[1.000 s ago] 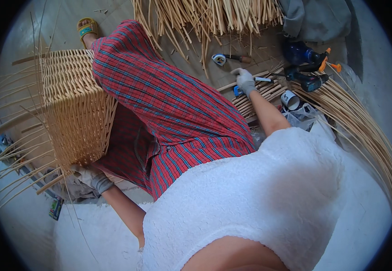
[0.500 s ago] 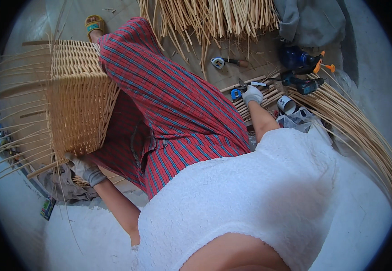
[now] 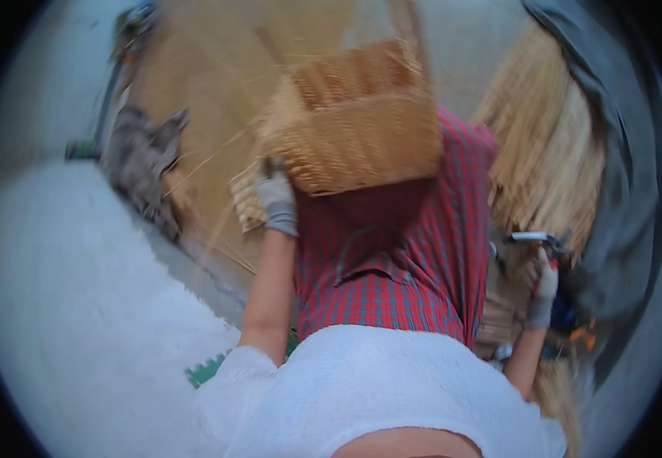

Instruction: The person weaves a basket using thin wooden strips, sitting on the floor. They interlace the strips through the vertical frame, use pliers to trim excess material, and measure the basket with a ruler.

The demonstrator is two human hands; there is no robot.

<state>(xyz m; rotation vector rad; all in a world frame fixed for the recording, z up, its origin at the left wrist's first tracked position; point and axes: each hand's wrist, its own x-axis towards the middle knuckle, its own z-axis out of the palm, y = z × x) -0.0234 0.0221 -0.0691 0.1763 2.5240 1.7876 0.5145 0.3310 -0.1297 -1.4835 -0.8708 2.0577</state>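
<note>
A woven wicker basket (image 3: 361, 141) rests across my lap, its open hollow toward the far side. My left hand (image 3: 276, 200), in a pale glove with a grey cuff, grips its near left corner, fingers curled at the edge. Off to the right, my gloved right hand (image 3: 542, 284) is closed on a hand tool (image 3: 553, 264) with red on its handle; motion blur hides its exact kind. Just beyond that hand shows a pale, bar-shaped item (image 3: 533, 237), also smeared.
Bundled pale canes (image 3: 548, 137) lie at the far right beside a dark grey sheet (image 3: 613, 229). Crumpled grey cloth (image 3: 140, 164) lies at the left, with a small woven piece (image 3: 248, 202) near my left hand. Orange-tipped items (image 3: 584, 333) sit at the lower right.
The view has swung left, so the basket now appears near the middle. My right hand has come up from among the tools with a red-handled one; my left stays at the basket.
</note>
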